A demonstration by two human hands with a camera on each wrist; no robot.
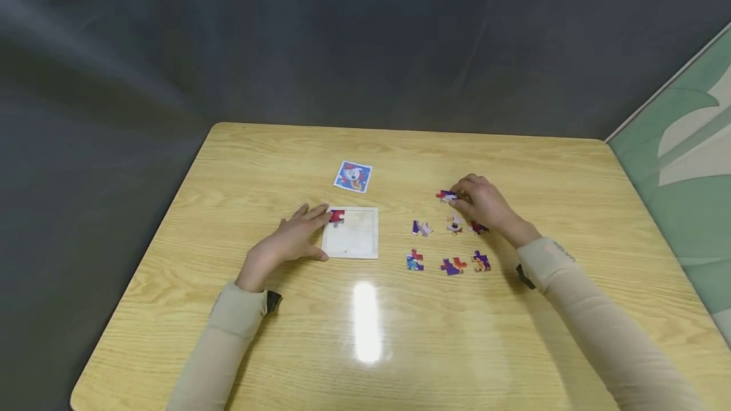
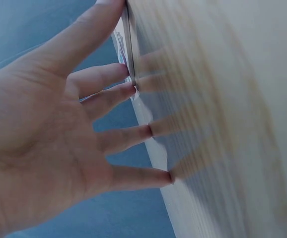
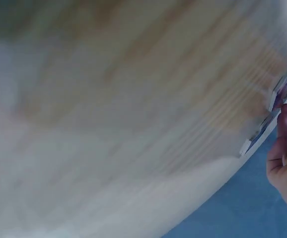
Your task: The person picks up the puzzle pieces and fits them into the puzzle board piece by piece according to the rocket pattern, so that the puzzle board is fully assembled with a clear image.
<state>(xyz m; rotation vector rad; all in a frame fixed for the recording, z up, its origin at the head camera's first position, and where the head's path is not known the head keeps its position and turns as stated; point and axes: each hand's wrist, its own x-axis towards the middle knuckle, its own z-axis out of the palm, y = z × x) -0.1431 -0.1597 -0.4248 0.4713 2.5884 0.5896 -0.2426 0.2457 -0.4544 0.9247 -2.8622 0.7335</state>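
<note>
My left hand [image 1: 297,233] lies at the left side of a white square puzzle board [image 1: 356,240], fingers spread. In the left wrist view the left hand's fingertips [image 2: 148,131] come down on the tabletop and the board's edge. A red jigsaw piece [image 1: 338,215] sits in the board's upper left corner, beside the fingertips. Farther right, my right hand [image 1: 482,202] pinches a red and purple jigsaw piece [image 1: 445,196] between thumb and fingers. In the right wrist view this jigsaw piece [image 3: 282,89] shows edge-on at the fingertips.
Several loose pieces lie right of the board, among them a white and purple one [image 1: 422,228], a blue and red one [image 1: 415,260] and a purple one [image 1: 481,262]. Behind the board lies a small picture card [image 1: 353,177]. A dark curtain [image 1: 365,43] hangs past the table's far edge.
</note>
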